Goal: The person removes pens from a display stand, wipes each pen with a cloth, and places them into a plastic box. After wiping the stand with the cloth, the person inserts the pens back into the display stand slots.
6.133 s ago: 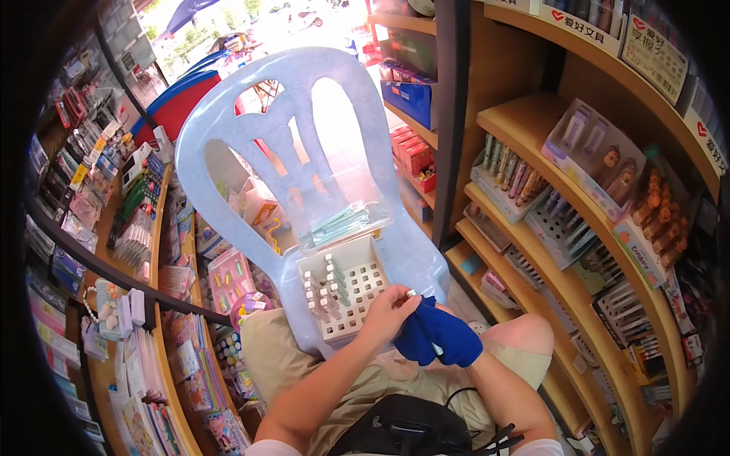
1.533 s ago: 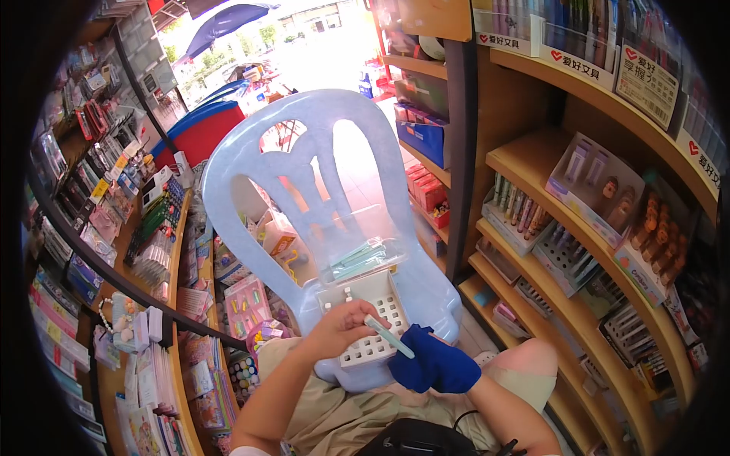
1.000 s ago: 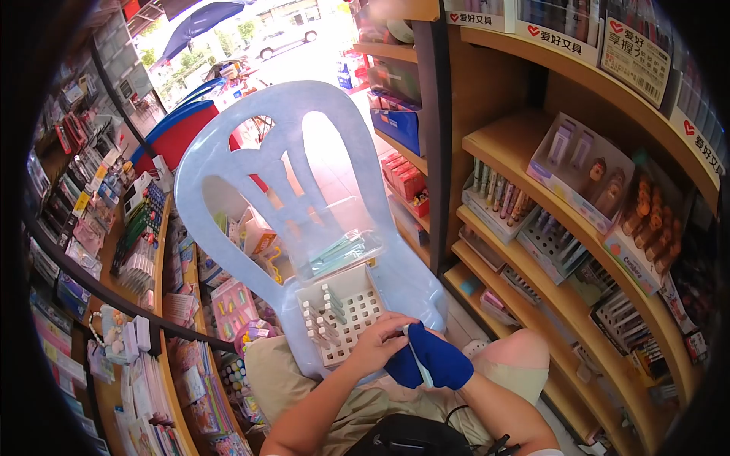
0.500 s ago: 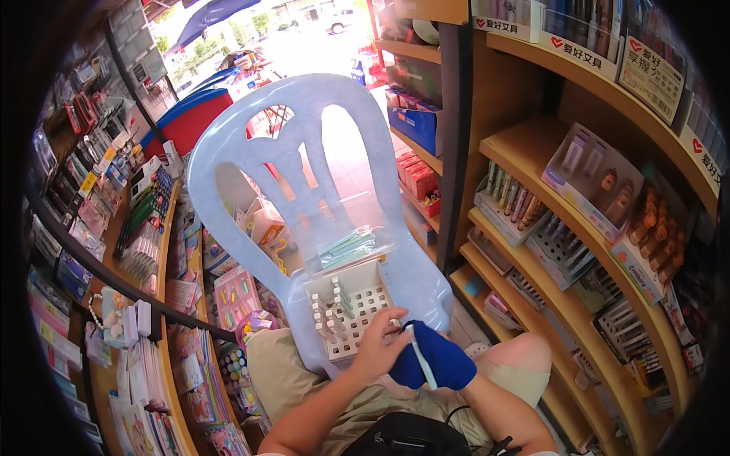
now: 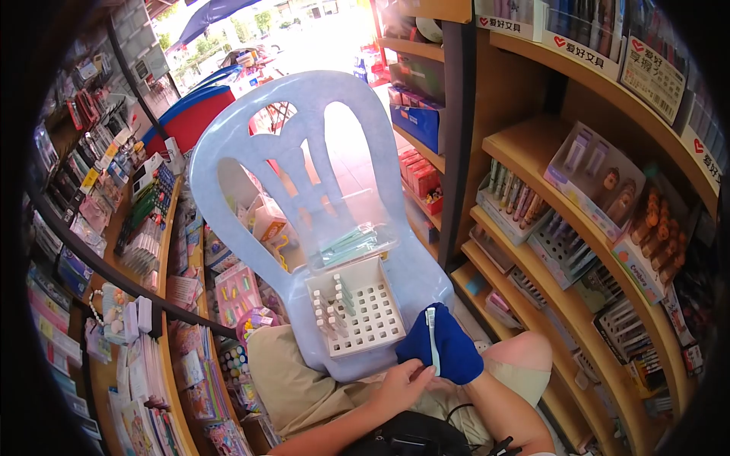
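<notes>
My left hand [image 5: 401,386] is closed, its fingertips at the lower end of a slim pale green pen [image 5: 433,338]. The pen lies upright along the front of a blue cloth [image 5: 452,351]. That cloth covers my right hand, so its fingers are hidden. Left of the cloth, on the seat of a light blue plastic chair [image 5: 426,277], is a white box [image 5: 391,323] with a grid of square holes. Several white-capped pens [image 5: 332,313] stand in its left part. Behind it, a clear plastic tray [image 5: 389,242] holds several wrapped pale green pens.
Curved wooden shelves [image 5: 525,152] with boxed pens rise on the right. Racks of stationery [image 5: 144,251] line the left side. The chair's tall backrest [image 5: 209,178] faces me. A black bag [image 5: 414,435] rests on my lap. Beyond the chair is a bright doorway.
My left hand has moved down from the pen's upper end to its lower end. The pen stands more upright against the cloth, and more of the holed box shows.
</notes>
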A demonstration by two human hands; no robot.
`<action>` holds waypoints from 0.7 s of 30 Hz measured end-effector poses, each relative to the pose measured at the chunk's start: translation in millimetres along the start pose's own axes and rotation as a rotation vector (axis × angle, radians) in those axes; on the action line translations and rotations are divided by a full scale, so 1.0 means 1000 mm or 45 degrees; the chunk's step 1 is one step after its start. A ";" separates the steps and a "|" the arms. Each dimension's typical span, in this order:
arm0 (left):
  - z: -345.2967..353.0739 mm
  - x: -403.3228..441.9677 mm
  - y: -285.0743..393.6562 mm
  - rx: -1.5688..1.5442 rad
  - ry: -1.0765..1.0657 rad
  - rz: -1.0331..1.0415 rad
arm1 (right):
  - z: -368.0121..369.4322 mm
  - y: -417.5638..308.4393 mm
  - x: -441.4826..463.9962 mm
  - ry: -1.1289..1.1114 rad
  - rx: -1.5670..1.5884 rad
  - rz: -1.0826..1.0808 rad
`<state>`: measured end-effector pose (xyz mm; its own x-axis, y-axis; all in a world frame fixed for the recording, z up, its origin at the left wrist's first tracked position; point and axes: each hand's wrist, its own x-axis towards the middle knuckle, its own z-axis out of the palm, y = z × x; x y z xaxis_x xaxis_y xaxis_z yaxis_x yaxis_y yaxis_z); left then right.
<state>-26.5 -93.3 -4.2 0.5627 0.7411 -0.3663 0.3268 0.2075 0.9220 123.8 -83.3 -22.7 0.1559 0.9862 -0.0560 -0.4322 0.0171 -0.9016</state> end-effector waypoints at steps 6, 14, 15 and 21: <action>0.005 0.007 -0.017 -0.874 -0.155 -0.229 | -0.008 0.014 0.004 0.057 0.194 0.140; 0.011 0.009 -0.043 -1.055 -0.229 -0.234 | -0.003 -0.002 0.014 0.157 0.319 -0.017; 0.012 0.010 -0.037 -1.128 -0.243 -0.274 | -0.004 -0.002 0.015 0.157 0.360 -0.025; 0.009 0.022 -0.033 -1.367 -0.286 -0.338 | 0.004 -0.003 0.012 0.179 0.267 0.024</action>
<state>-18.1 -89.8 -43.3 0.7319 0.4826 -0.4811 -0.3045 0.8632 0.4026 123.1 -70.9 -18.9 0.2619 0.9543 -0.1442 -0.6085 0.0474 -0.7921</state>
